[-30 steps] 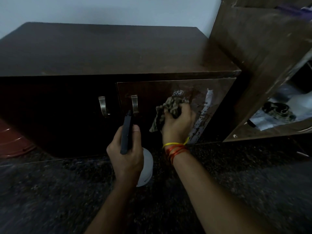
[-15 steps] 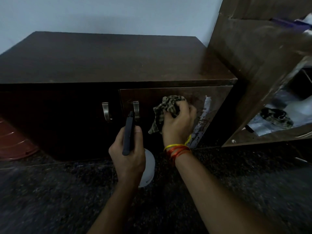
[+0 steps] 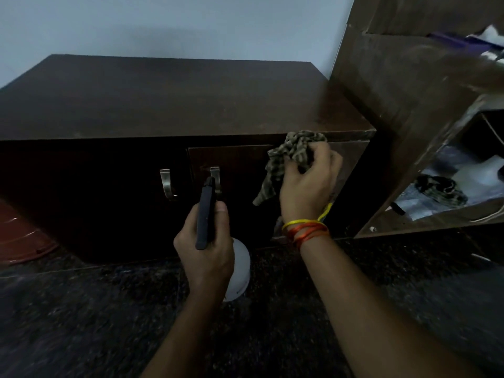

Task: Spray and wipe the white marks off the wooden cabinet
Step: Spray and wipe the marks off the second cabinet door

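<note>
Wiping step, head view: right hand [image 3: 306,184] bunching checked cloth [image 3: 293,154] against right cabinet door [image 3: 231,165], near its top edge. Left hand [image 3: 206,241] wrapped round spray bottle [image 3: 238,268], held low. Next, probably: rubbing downward over any remaining marks.

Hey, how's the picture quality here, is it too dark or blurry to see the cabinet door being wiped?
Head view: dim overall, the cabinet front nearly black left of the right hand; the cloth and left hand on the spray bottle reasonably sharp; the shelf unit smeared; wide-angle bending at the edges.
</note>
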